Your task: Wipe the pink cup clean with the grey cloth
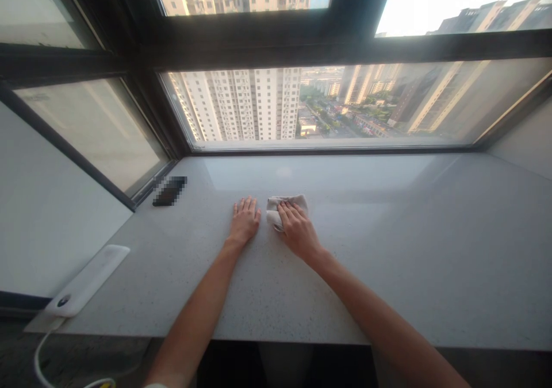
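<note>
Tower blocks (237, 103) stand beyond the tall window (276, 49) at twelve o'clock, and below it runs a pale speckled stone desk (388, 296), all of it seen through the head camera, my only view. The left hand (244, 221) lies flat and palm down with its fingers spread, its grip released and empty, touching only stone. Just beside it at three o'clock, the right hand (298, 231) sits on a folded off-white cloth (295, 201), with its fingers laid across the top, pinning it to the desk in a light hold rather than a clench. That cloth lies well in from the desk's front edge, nearer the window. At nine o'clock from the left hand lies a dark flat object (169, 191), too pixelated for me to name; at eight o'clock sits a white oblong pad (86, 280) with a cable (39, 359). I can make out no streaks or wet patches on the stone, so it shows me nothing done or left.
</note>
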`<state>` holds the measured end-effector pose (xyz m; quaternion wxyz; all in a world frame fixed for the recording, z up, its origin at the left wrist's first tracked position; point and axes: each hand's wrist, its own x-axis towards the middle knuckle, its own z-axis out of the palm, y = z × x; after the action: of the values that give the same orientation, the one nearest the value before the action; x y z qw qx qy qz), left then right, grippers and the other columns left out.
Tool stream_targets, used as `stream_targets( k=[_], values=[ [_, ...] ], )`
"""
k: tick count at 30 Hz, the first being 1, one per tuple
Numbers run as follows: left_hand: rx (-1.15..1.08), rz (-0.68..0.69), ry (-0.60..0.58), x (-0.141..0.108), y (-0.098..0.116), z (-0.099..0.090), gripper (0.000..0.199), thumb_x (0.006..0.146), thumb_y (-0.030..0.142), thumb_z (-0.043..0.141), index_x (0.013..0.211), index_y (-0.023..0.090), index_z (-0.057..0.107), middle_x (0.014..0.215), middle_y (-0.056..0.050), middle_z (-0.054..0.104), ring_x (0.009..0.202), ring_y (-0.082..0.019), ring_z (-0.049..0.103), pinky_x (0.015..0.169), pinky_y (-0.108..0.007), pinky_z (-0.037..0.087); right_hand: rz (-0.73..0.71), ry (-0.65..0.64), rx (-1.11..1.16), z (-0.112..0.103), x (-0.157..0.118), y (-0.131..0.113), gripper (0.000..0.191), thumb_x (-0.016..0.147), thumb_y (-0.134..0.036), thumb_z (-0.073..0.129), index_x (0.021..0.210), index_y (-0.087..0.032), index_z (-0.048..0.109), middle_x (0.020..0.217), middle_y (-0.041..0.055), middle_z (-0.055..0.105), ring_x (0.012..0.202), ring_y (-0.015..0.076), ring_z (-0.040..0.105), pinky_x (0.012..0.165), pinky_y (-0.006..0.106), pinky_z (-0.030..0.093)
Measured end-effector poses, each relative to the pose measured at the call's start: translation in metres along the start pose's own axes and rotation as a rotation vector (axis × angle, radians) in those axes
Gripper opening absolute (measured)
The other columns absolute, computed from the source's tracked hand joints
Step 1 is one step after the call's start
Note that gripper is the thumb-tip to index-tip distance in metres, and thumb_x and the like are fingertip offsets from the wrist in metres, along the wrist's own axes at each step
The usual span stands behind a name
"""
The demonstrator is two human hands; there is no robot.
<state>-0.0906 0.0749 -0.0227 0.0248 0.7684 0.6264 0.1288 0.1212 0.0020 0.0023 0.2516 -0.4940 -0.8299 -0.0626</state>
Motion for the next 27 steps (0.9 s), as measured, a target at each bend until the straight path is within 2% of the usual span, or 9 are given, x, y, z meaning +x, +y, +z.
stream_targets(
  k=[3,5,10,14,16,18,20,24,27],
  values=[
    [-0.013,-0.004,-0.003,0.000,0.001,0.000,0.061,0.112,0.038,0.036,0.166,0.013,0.049,0.179,-0.015,0.040,0.169,-0.036,0.034,0.141,-0.058,0.021,0.016,-0.045,-0.029,-0.002,0.002,-0.001,0.034,0.098,-0.010,0.056,0.128,-0.008,0.073,0.124,0.0216,0.080,0.119,0.0329,0.072,0.112,0.048,0.051],
    [-0.031,-0.007,0.011,0.000,0.002,-0.002,0.059,0.112,0.036,0.038,0.165,0.014,0.051,0.178,-0.015,0.042,0.169,-0.035,0.034,0.141,-0.058,0.022,0.027,-0.075,-0.050,-0.001,0.003,-0.002,0.022,0.097,-0.007,0.057,0.108,-0.012,0.075,0.102,0.0164,0.079,0.099,0.0302,0.071,0.099,0.044,0.053],
    [-0.187,0.077,0.134,-0.005,0.008,-0.013,0.053,0.113,0.032,0.034,0.157,0.015,0.057,0.170,-0.015,0.053,0.162,-0.029,0.045,0.140,-0.051,0.027,0.084,0.010,0.049,0.003,-0.001,-0.002,0.019,0.099,-0.011,0.055,0.098,-0.016,0.073,0.096,0.0146,0.076,0.092,0.0282,0.066,0.094,0.041,0.052],
    [-0.454,0.315,0.220,-0.022,0.032,-0.020,0.058,0.117,0.046,0.029,0.168,0.021,0.039,0.174,-0.014,0.046,0.164,-0.024,0.042,0.137,-0.045,0.035,0.418,0.255,0.576,0.000,-0.007,-0.001,0.032,0.108,-0.038,0.053,0.114,-0.016,0.075,0.102,0.0115,0.078,0.096,0.0277,0.069,0.093,0.040,0.055],
    [-0.540,0.469,0.245,-0.032,0.050,-0.017,0.077,0.111,0.064,0.044,0.173,0.023,0.028,0.181,-0.018,0.031,0.169,-0.030,0.032,0.137,-0.050,0.035,0.583,0.345,0.940,-0.004,-0.007,-0.004,0.047,0.109,-0.055,0.052,0.129,-0.018,0.074,0.112,0.0082,0.080,0.103,0.0263,0.071,0.092,0.037,0.058],
    [-0.580,0.554,0.285,-0.038,0.065,-0.012,0.095,0.098,0.075,0.063,0.172,0.024,0.030,0.182,-0.022,0.022,0.170,-0.039,0.026,0.136,-0.057,0.035,0.681,0.380,1.237,-0.008,-0.007,-0.007,0.055,0.103,-0.066,0.059,0.131,-0.021,0.074,0.119,0.0054,0.080,0.110,0.0253,0.072,0.092,0.034,0.059],
    [-0.614,0.596,0.330,-0.039,0.072,-0.007,0.094,0.094,0.073,0.071,0.167,0.025,0.036,0.179,-0.024,0.025,0.168,-0.041,0.030,0.133,-0.059,0.037,0.789,0.420,1.426,-0.009,-0.004,-0.009,0.054,0.093,-0.068,0.071,0.122,-0.023,0.077,0.117,0.0032,0.079,0.113,0.0241,0.071,0.092,0.031,0.059],
    [-0.614,0.785,0.412,-0.032,0.066,-0.004,0.070,0.097,0.052,0.078,0.154,0.028,0.046,0.171,-0.022,0.037,0.159,-0.039,0.041,0.127,-0.061,0.043,1.016,0.490,1.654,-0.006,0.000,-0.014,0.043,0.078,-0.060,0.083,0.103,-0.025,0.077,0.103,-0.0017,0.078,0.100,0.0204,0.070,0.085,0.026,0.058],
    [-0.669,0.846,0.413,-0.033,0.067,-0.009,0.057,0.094,0.046,0.079,0.144,0.029,0.055,0.164,-0.019,0.045,0.152,-0.039,0.047,0.125,-0.063,0.042,1.044,0.529,1.676,-0.009,-0.002,-0.022,0.041,0.080,-0.060,0.080,0.099,-0.024,0.075,0.095,-0.0020,0.075,0.092,0.0191,0.068,0.082,0.026,0.056]
  ],
)
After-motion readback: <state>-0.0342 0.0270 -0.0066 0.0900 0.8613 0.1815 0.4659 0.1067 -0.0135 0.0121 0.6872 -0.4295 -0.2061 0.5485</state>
